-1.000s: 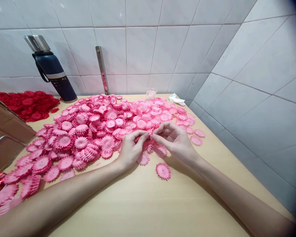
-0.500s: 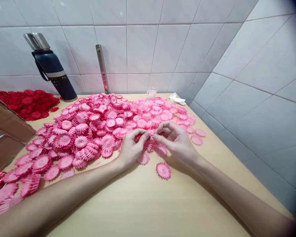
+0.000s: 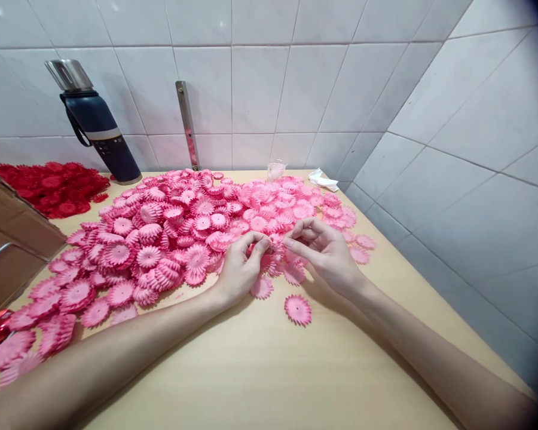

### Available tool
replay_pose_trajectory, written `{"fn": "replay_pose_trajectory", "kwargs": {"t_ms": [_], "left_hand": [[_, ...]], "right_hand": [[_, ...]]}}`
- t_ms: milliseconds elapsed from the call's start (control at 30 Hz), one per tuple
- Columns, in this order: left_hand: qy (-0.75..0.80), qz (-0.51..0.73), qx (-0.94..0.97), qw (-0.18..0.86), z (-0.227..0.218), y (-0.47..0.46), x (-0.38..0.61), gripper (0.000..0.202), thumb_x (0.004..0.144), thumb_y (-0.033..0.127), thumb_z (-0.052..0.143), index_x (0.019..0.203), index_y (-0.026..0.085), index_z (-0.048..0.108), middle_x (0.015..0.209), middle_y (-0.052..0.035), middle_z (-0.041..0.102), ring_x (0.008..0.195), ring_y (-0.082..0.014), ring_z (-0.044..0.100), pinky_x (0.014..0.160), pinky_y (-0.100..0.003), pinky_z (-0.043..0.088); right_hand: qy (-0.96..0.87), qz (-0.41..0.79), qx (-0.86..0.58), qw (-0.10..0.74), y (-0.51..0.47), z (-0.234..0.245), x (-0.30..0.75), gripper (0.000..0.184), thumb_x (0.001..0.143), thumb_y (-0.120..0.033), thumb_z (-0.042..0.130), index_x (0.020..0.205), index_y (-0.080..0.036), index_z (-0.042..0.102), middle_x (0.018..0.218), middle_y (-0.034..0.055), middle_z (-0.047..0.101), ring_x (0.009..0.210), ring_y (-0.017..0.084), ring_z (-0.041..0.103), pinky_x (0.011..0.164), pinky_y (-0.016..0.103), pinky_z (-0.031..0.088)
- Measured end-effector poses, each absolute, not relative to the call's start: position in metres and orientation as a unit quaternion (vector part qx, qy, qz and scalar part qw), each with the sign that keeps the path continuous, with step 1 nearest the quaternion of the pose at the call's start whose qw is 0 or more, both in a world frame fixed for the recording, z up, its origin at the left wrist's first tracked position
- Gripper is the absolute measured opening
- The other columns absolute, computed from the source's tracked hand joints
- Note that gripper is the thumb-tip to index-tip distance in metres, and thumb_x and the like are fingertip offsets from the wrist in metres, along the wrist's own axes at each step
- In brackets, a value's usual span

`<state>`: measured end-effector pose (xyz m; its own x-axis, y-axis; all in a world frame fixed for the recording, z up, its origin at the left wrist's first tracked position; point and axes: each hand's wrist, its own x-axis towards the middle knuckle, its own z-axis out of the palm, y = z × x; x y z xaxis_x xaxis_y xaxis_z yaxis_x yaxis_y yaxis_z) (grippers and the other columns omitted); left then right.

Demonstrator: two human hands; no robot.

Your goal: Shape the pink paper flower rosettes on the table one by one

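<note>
Pinching thumb to forefinger with left hand (image 3: 241, 267) and right hand (image 3: 326, 254); cannot tell on what. Could scatter pink discs (image 3: 259, 223) just beyond both by brushing with knuckles.

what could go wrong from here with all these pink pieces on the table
The clear cup stands just behind the pink pile, so pushing pieces back might tip it. The lone pink disc lies below the right hand, whose wrist might brush it aside.
</note>
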<state>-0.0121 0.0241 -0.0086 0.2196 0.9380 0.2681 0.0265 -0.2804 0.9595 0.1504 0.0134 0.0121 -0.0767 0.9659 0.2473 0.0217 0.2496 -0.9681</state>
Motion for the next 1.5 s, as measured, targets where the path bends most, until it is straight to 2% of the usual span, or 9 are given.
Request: {"fn": "replay_pose_trajectory", "kwargs": {"t_ms": [200,500,633,767,900,1067,1233,1400,1500], "left_hand": [[0.408,0.529,0.612,0.424,-0.006,0.022,-0.013,0.018,0.088,0.03,0.05,0.076,0.017,0.052,0.074,0.0,0.051,0.072,-0.0125,0.047,0.069,-0.022,0.039],[0.403,0.535,0.612,0.419,-0.002,0.017,-0.012,0.018,0.09,0.03,0.048,0.078,0.018,0.052,0.076,-0.0009,0.053,0.074,-0.0132,0.05,0.069,-0.023,0.04],[0.403,0.541,0.593,0.44,-0.005,0.022,-0.012,0.017,0.088,0.03,0.051,0.077,0.017,0.053,0.075,0.0002,0.053,0.073,-0.0119,0.05,0.071,-0.022,0.041],[0.375,0.544,0.57,0.488,-0.006,0.023,-0.011,0.017,0.087,0.031,0.052,0.079,0.017,0.054,0.078,-0.0001,0.055,0.077,-0.0123,0.056,0.075,-0.023,0.046],[0.348,0.514,0.581,0.526,-0.004,0.019,-0.011,0.016,0.088,0.032,0.052,0.085,0.017,0.055,0.082,-0.0009,0.058,0.077,-0.0123,0.06,0.075,-0.024,0.049],[0.35,0.502,0.562,0.557,-0.002,0.018,-0.011,0.023,0.086,0.038,0.055,0.081,0.016,0.056,0.078,-0.0015,0.059,0.075,-0.0124,0.061,0.073,-0.025,0.052],[0.376,0.525,0.542,0.538,-0.003,0.02,-0.01,0.029,0.069,0.031,0.075,0.088,0.015,0.059,0.077,-0.0021,0.065,0.075,-0.0142,0.064,0.069,-0.025,0.052],[0.401,0.526,0.569,0.489,0.0,0.02,-0.009,0.018,0.076,0.029,0.068,0.081,0.012,0.069,0.082,-0.0073,0.071,0.077,-0.017,0.066,0.071,-0.027,0.053],[0.404,0.525,0.574,0.482,0.0,0.02,-0.007,0.015,0.076,0.027,0.068,0.079,0.012,0.07,0.081,-0.0074,0.072,0.075,-0.0171,0.067,0.069,-0.026,0.053]], "right_hand": [[-0.544,0.368,-0.457,0.6,0.019,0.009,0.153,0.024,0.072,-0.026,0.073,0.075,-0.022,0.05,0.073,-0.0009,0.055,0.07,0.014,0.056,0.065,0.029,0.048],[-0.511,0.282,-0.468,0.664,0.02,0.01,0.144,0.025,0.074,-0.022,0.069,0.075,-0.023,0.044,0.074,-0.0008,0.054,0.071,0.015,0.056,0.068,0.03,0.047],[-0.598,0.281,-0.447,0.602,0.019,0.013,0.151,0.004,0.079,-0.02,0.062,0.078,-0.023,0.059,0.078,0.0013,0.057,0.074,0.017,0.057,0.068,0.031,0.047],[-0.64,0.357,-0.422,0.533,0.016,0.016,0.156,0.019,0.084,-0.019,0.052,0.078,-0.022,0.069,0.088,0.0047,0.065,0.086,0.02,0.061,0.077,0.035,0.048],[-0.618,0.368,-0.45,0.53,0.012,0.016,0.151,0.008,0.081,-0.026,0.062,0.079,-0.02,0.067,0.081,0.0042,0.066,0.078,0.02,0.061,0.072,0.035,0.05],[-0.576,0.344,-0.476,0.569,0.008,0.016,0.14,0.023,0.068,-0.027,0.077,0.08,-0.02,0.06,0.075,0.0017,0.063,0.069,0.017,0.061,0.064,0.032,0.052],[-0.595,0.332,-0.491,0.543,0.008,0.015,0.143,0.025,0.067,-0.026,0.078,0.087,-0.019,0.064,0.079,0.0048,0.067,0.072,0.02,0.065,0.064,0.034,0.054],[-0.566,0.312,-0.493,0.582,0.017,0.012,0.154,0.032,0.069,-0.028,0.077,0.097,-0.016,0.068,0.066,0.0024,0.067,0.062,0.018,0.064,0.062,0.034,0.054],[-0.541,0.302,-0.512,0.595,0.017,0.011,0.15,0.036,0.069,-0.027,0.076,0.102,-0.014,0.069,0.068,0.0022,0.067,0.061,0.016,0.062,0.062,0.033,0.054]]}}
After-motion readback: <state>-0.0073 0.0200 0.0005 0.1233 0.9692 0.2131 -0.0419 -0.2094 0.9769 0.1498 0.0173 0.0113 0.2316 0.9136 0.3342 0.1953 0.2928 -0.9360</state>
